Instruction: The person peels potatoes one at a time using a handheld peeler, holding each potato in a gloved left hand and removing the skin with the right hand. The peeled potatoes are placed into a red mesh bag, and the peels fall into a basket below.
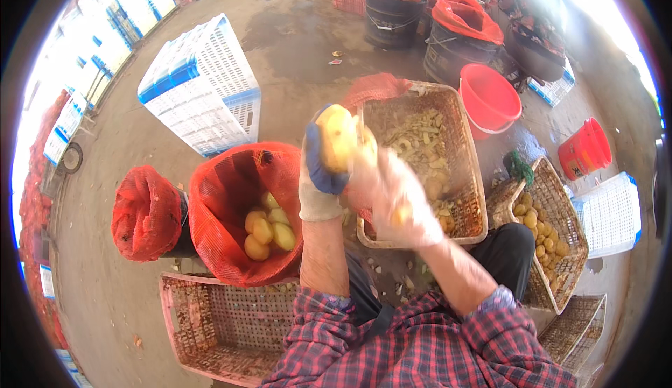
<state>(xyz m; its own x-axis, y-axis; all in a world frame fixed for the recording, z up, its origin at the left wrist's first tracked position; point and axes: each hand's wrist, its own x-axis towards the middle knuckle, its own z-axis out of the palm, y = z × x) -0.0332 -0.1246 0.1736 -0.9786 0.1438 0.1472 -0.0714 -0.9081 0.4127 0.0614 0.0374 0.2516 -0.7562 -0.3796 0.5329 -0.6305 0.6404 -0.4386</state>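
A largely peeled potato [336, 137] is gripped in my left hand [321, 178], which wears a white and blue glove. Close beside it, my right hand [394, 194], in a pale glove, is blurred by motion; its fingers are closed round a tool too blurred to name. Below the hands and to the right stands a crate of peelings [475, 188], with a red mesh piece [375, 88] over its far edge. To the left, a container lined with red mesh [210, 199] holds several peeled potatoes [262, 229].
A crate [575, 230] of small potatoes [546, 236] is by my right knee. An empty pinkish crate [231, 320] lies lower left, a blue-and-white crate [205, 83] further off. Red buckets [491, 99] and mesh-lined black buckets [394, 18] stand ahead. People [538, 31] sit beyond.
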